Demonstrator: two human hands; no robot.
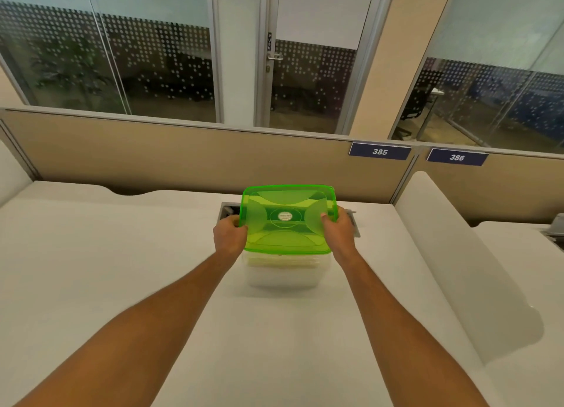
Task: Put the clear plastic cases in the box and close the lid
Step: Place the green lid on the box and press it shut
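A translucent green lid (pixel 287 219) lies over the top of a clear plastic box (pixel 287 273) that stands on the white desk, at the middle of the view. My left hand (pixel 229 234) grips the lid's left edge. On the lid's right edge is my right hand (pixel 337 231), thumb on top. Through the box's front wall I see the edges of clear plastic cases (pixel 282 261) stacked inside, just under the lid. Whether the lid is pressed fully down I cannot tell.
The white desk (pixel 122 269) is bounded at the back by a beige partition (pixel 183 153) with number plates 385 (pixel 380 151) and 386 (pixel 457 157). A grey cable hatch (pixel 229 211) lies behind the box. A white divider (pixel 451 254) rises on the right.
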